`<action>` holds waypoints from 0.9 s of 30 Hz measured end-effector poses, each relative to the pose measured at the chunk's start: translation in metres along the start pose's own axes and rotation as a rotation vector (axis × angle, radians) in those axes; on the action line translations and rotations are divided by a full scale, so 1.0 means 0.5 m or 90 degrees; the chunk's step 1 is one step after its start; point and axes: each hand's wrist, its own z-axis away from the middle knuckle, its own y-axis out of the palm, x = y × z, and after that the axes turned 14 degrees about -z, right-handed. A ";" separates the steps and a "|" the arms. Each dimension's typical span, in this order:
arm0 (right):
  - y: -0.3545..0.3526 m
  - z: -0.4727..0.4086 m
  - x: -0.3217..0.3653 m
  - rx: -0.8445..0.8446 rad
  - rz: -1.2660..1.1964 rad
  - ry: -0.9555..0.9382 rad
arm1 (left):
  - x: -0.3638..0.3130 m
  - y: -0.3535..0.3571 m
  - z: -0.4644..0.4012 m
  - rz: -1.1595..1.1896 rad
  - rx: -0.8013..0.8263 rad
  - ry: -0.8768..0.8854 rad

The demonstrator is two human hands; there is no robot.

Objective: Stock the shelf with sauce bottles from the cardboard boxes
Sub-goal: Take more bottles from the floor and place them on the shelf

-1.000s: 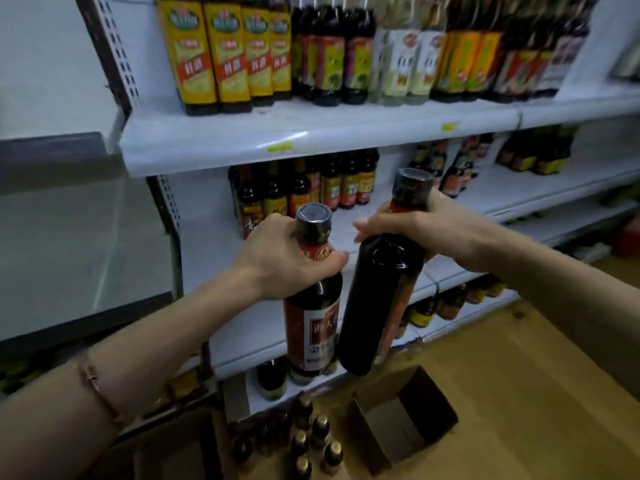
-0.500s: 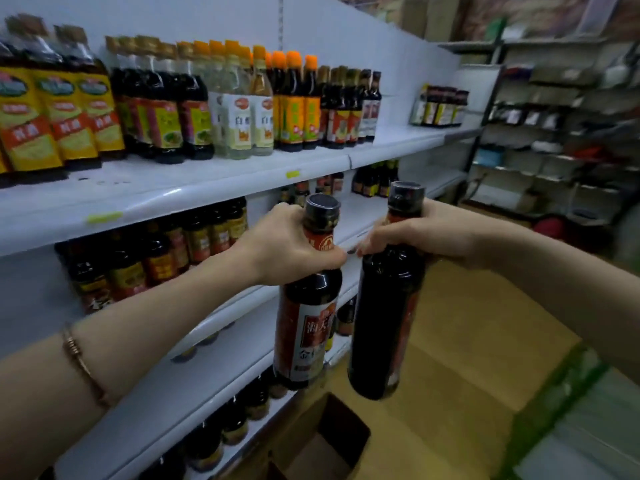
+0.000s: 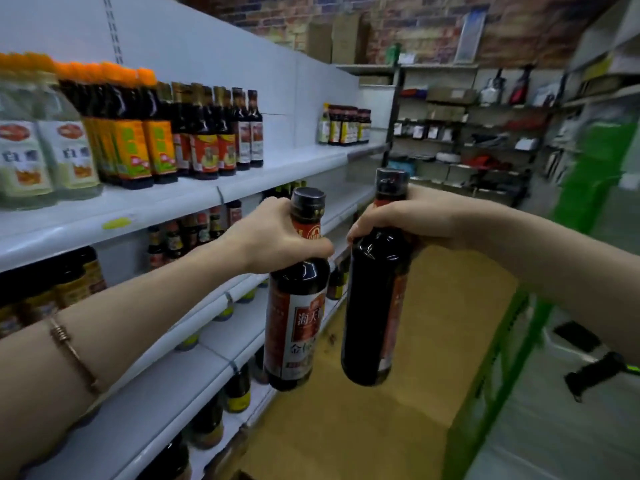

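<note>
Two hands up in front of the white shelf (image 3: 180, 199), each carrying one dark sauce bottle by the neck. The left hand (image 3: 277, 237) has its fingers wrapped round the neck of the left bottle (image 3: 298, 306), just under the black cap; the red and white label faces the camera, Chinese characters partly readable. The right hand (image 3: 408, 216) is curled round the neck of the right bottle (image 3: 374, 306), fingers at the shoulder, cap standing clear above the knuckles; label turned away to the right, only its edge showing. Both bottles hang roughly upright in the air, bases tipped slightly toward the viewer, side by side with a narrow gap between them, over the yellowish floor (image 3: 433, 341) and just right of the shelf edges. A thin bracelet (image 3: 69, 344) sits on the left forearm. On the upper shelf board, from near left to far: pale bottles with white labels (image 3: 45, 150), orange-capped dark bottles with yellow labels (image 3: 131, 133), then dark bottles with red labels (image 3: 221, 133); a bare stretch of board beyond them, and a small far group of bottles (image 3: 346, 126) at the end. The board below holds more dark bottles (image 3: 194, 230) set back in shadow. Lower boards show further bottles, mostly caps and shoulders, details blurred. A yellow-green price tag (image 3: 116, 223) is stuck on the upper board's front lip. Far end: a brick wall (image 3: 433, 26) and racks of mixed goods (image 3: 485, 140), too blurred to identify. Green frame (image 3: 502, 358) at right.
</note>
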 end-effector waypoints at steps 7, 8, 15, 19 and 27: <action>-0.182 -0.137 -0.083 -0.013 -0.014 -0.012 | -0.025 0.085 -0.229 0.003 -0.036 0.003; -0.199 -0.162 -0.096 -0.010 -0.019 -0.011 | -0.021 0.095 -0.254 0.006 -0.033 -0.005; -0.294 -0.374 -0.177 0.022 -0.030 -0.012 | 0.048 0.155 -0.457 -0.008 -0.010 -0.036; -0.350 -0.524 -0.198 0.022 -0.030 -0.021 | 0.104 0.174 -0.601 -0.019 -0.026 -0.041; -0.474 -0.817 -0.191 0.003 -0.011 -0.046 | 0.223 0.167 -0.909 -0.061 -0.083 -0.045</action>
